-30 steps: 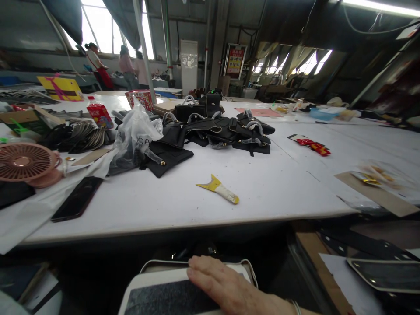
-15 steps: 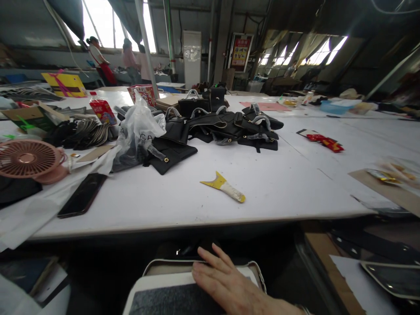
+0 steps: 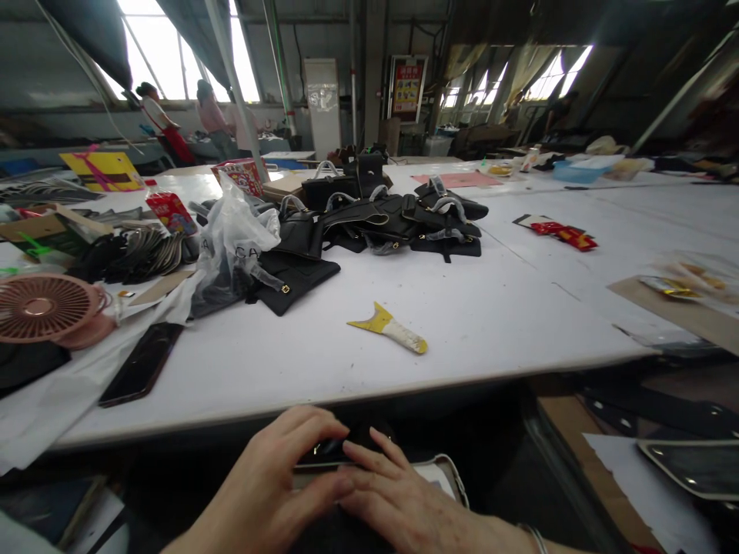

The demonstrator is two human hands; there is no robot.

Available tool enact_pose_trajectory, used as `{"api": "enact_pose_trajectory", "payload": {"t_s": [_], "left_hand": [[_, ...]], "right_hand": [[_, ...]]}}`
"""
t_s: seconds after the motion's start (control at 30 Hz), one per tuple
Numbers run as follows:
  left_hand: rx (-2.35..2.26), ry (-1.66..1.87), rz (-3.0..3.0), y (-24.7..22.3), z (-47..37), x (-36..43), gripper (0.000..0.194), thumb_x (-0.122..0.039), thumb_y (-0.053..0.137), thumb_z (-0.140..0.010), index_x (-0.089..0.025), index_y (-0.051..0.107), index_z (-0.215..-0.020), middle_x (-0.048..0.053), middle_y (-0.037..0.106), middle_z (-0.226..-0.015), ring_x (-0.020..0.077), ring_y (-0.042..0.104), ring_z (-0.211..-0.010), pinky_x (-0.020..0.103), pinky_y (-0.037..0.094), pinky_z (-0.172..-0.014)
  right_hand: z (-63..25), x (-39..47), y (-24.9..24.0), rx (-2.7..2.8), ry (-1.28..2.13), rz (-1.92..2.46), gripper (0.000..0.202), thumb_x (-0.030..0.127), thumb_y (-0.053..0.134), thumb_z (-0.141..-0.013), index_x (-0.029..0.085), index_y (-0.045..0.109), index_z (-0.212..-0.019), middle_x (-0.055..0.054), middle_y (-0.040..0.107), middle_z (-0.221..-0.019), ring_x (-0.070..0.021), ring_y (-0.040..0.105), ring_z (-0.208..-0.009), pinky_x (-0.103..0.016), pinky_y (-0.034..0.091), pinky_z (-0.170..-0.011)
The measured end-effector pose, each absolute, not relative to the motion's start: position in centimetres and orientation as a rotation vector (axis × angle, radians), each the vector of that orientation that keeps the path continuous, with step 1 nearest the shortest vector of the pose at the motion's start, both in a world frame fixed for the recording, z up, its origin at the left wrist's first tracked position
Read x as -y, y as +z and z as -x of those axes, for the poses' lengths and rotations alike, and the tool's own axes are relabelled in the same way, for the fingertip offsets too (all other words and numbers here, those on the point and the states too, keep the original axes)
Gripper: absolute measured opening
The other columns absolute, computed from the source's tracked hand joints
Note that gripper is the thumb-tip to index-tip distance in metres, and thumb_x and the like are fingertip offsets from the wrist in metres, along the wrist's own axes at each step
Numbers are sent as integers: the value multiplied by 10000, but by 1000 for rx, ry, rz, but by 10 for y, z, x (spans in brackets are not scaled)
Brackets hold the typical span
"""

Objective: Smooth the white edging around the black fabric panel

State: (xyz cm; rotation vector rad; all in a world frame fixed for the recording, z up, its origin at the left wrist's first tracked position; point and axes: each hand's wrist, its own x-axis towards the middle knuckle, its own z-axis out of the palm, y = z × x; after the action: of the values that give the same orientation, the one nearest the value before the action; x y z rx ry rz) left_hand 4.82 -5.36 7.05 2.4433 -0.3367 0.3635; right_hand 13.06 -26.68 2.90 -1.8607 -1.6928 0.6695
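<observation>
Both my hands are low in the view, below the near edge of the white table [image 3: 462, 331]. My left hand [image 3: 265, 492] curls its fingers and thumb around a dark piece with a small metal glint [image 3: 323, 452]. My right hand [image 3: 404, 504] lies beside it with fingers spread, resting on a white-rimmed pad [image 3: 453, 477] and touching the same dark piece. The hands hide most of the pad.
On the table lie a yellow-handled scraper [image 3: 388, 328], a pile of black bags [image 3: 392, 215], a clear plastic bag [image 3: 236, 231], a black phone [image 3: 142, 363], a pink fan [image 3: 40, 306] and red wrappers [image 3: 557, 232]. Black straps [image 3: 652, 404] lie low on the right. People [image 3: 213, 123] stand far back.
My left hand has come into view from the lower left and closed around the dark piece. My right hand slid forward to the pad's far edge.
</observation>
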Motion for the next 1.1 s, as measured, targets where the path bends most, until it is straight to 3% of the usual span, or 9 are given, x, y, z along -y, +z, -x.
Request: {"api": "enact_pose_trajectory", "payload": {"t_s": [0.13,0.23,0.37,0.53,0.67,0.83,1.1], "left_hand": [[67,-713,-2022,52,-109,54,358,-282,797,-687,-241,717,-1034,-28,709,-944,163,631,-865,231,485,-752],[108,-962,-1696,35,-128,50,502,-338,861,-587,-220,720,-1055,-20,690,-932,167,600,-866,255,462,-795],[193,-1043,-1588,24,-132,38,673,-372,928,-484,-238,717,-1108,-23,667,-936,177,576,-908,272,452,-848],[242,-1002,-1742,29,-130,31,544,-481,885,-565,-240,755,-1035,-32,666,-870,147,554,-810,235,440,-770],[236,-1021,-1703,27,-131,30,554,-521,874,-568,-233,764,-1028,-23,685,-860,153,569,-796,246,449,-777],[193,-1015,-1629,19,-133,26,523,-486,908,-522,-246,779,-968,-39,675,-822,142,568,-787,240,444,-776],[130,-1064,-1538,12,-140,21,591,-413,937,-490,-248,768,-1033,-37,684,-810,128,578,-768,251,458,-807]], "right_hand": [[-130,266,33,1738,639,1913,295,207,393,-1010,100,570,-1220,-177,569,-1348,-265,371,-1387,-494,260,-1174],[-129,266,25,1731,532,1942,287,245,376,-1023,135,578,-1195,-150,630,-1262,-274,481,-1282,-480,408,-1071],[-128,266,8,1669,480,1853,310,337,375,-1037,175,560,-1226,-108,630,-1281,-262,466,-1286,-453,409,-1064],[-131,268,6,1547,595,1800,304,337,412,-1028,183,562,-1244,-89,599,-1336,-261,455,-1287,-466,385,-1079],[-134,269,8,1477,693,1801,287,328,479,-996,162,595,-1200,-114,579,-1362,-288,442,-1302,-496,381,-1076],[-136,269,8,1530,636,1830,310,387,469,-996,158,602,-1157,-144,564,-1375,-303,485,-1260,-514,443,-1010],[-134,270,7,1723,367,1897,279,383,416,-1017,174,596,-1058,-152,587,-1346,-287,564,-1150,-465,533,-892]]}}
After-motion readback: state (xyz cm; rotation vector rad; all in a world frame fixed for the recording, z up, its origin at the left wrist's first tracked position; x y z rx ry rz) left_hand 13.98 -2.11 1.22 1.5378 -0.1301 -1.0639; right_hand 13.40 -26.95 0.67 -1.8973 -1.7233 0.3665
